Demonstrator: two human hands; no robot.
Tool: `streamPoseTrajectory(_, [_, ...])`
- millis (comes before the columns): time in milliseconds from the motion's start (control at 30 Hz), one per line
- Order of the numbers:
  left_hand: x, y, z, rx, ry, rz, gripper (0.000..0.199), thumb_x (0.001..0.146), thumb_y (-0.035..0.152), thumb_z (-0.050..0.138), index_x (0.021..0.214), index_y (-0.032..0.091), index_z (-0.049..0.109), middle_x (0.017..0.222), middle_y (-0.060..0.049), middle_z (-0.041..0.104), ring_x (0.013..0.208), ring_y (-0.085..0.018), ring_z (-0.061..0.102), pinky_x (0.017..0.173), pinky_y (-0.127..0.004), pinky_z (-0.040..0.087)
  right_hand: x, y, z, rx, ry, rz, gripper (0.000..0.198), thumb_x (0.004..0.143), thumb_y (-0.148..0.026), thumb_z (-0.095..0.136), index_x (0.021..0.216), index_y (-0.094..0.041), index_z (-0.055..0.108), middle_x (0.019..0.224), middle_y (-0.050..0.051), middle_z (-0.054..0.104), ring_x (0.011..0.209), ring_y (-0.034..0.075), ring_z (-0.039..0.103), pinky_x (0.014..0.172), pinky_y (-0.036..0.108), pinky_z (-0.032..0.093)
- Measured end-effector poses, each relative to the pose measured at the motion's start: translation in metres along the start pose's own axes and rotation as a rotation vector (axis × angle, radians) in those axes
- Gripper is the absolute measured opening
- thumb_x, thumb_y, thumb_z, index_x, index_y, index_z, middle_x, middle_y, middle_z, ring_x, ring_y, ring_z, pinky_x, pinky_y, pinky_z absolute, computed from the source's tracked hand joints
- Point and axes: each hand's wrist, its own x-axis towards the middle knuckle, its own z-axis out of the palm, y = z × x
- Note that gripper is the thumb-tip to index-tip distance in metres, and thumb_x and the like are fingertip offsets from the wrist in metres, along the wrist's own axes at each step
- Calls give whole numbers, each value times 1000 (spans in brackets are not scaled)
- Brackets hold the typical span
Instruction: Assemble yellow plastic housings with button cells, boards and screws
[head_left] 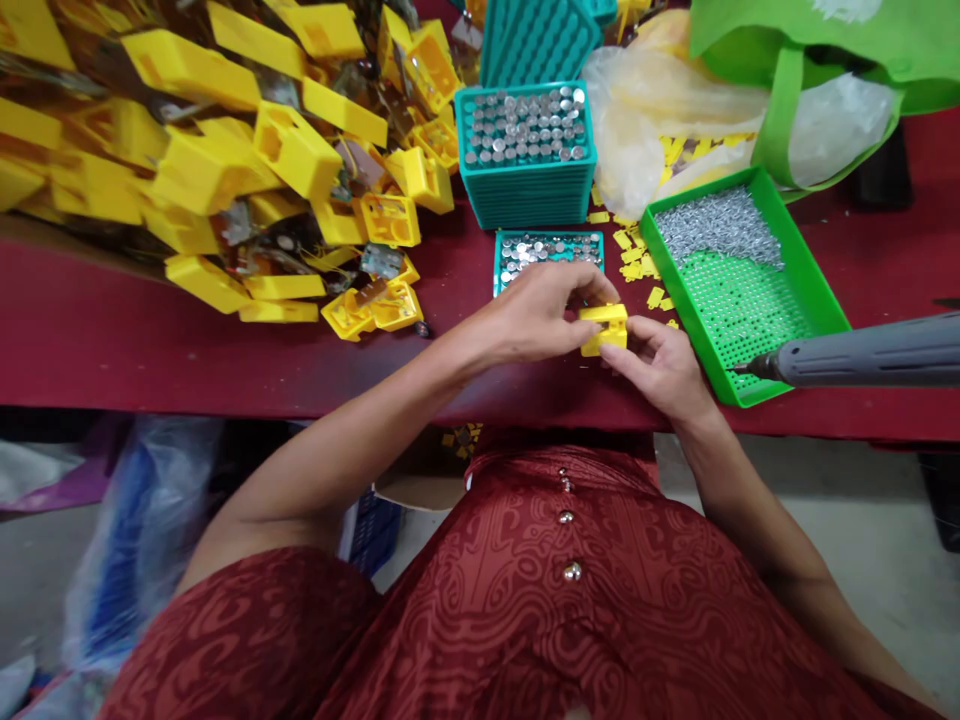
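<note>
Close to the table's front edge, a small yellow plastic housing (609, 318) is held between both hands. My left hand (534, 312) reaches over it from the left, with thumb and fingers closed on its left side. From the right, my right hand (664, 362) grips its lower right edge with thumb and fingers. Just behind my left hand lies a shallow teal tray (499, 262) of round silver discs, partly covered by that hand. Small flat yellow pieces (631, 268) are scattered between the hands and a green basket (679, 290), which contains many small metal screws (724, 225).
A heap of yellow housings with wires (217, 170) fills the left. Stacked teal trays (525, 190) stand behind. A grey electric screwdriver (870, 350) juts in from the right, its tip over the basket. A green bag (787, 120) and clear plastic (622, 110) lie at back right.
</note>
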Motion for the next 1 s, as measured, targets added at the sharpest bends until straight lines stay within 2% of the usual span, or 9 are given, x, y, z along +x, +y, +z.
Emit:
streamPoseTrajectory(100, [-4,-3,5,-290,75,-70,31,86,26,76,114,12,78,119,-12,83,104,-20,78,93,-32,62,0,-3,3,199,60,52,59,75,-70,86,98,-18,71,79,2,72,64,11,62,61,27,55])
streamPoseTrajectory(167, [-10,-5,13,-454,54,-125,36,86,36,81,114,12,78,112,-12,84,96,-19,79,87,-32,64,0,-4,6,264,105,77,63,70,-71,90,98,-18,71,79,2,73,62,11,62,61,27,57])
streamPoseTrajectory(233, [-15,-7,22,-575,28,-174,41,84,41,85,112,13,78,102,-11,85,87,-19,80,80,-32,65,1,-6,8,274,113,77,64,67,-69,93,97,-17,71,80,2,74,62,11,63,62,27,59])
streamPoseTrajectory(333, [-21,-10,34,-663,137,-217,46,79,42,90,112,13,77,104,-11,84,92,-20,80,78,-30,65,1,-8,12,205,133,52,62,69,-69,92,96,-17,73,82,3,75,67,12,66,67,29,61])
streamPoseTrajectory(467, [-22,-16,37,-665,203,-232,50,76,46,93,111,14,79,106,-11,85,95,-21,79,71,-26,62,1,-7,16,71,250,47,61,70,-69,90,98,-18,73,96,8,80,79,16,72,70,31,61])
streamPoseTrajectory(567, [-23,-18,35,-664,184,-228,50,75,50,93,109,15,79,105,-12,85,90,-20,78,67,-25,60,1,-7,18,45,208,32,57,75,-70,84,89,-18,67,84,4,75,70,13,65,63,28,55])
streamPoseTrajectory(767, [-26,-16,32,-619,239,-182,41,82,41,87,112,15,76,115,-11,83,98,-19,78,84,-29,64,-2,-9,19,12,174,4,54,83,-71,77,81,-20,60,68,-2,59,59,9,49,56,25,42])
streamPoseTrajectory(900, [-28,-13,36,-544,289,-105,33,87,39,81,110,16,75,109,-9,84,96,-18,78,85,-30,64,-3,-7,20,29,169,-23,49,82,-65,80,89,-19,65,75,0,66,66,11,58,60,26,50])
streamPoseTrajectory(1000, [-31,-9,40,-309,358,87,23,94,28,73,114,17,75,114,-9,82,101,-17,78,93,-32,64,-5,0,20,59,207,-119,44,83,-53,81,109,-20,69,102,6,78,89,17,74,81,33,63])
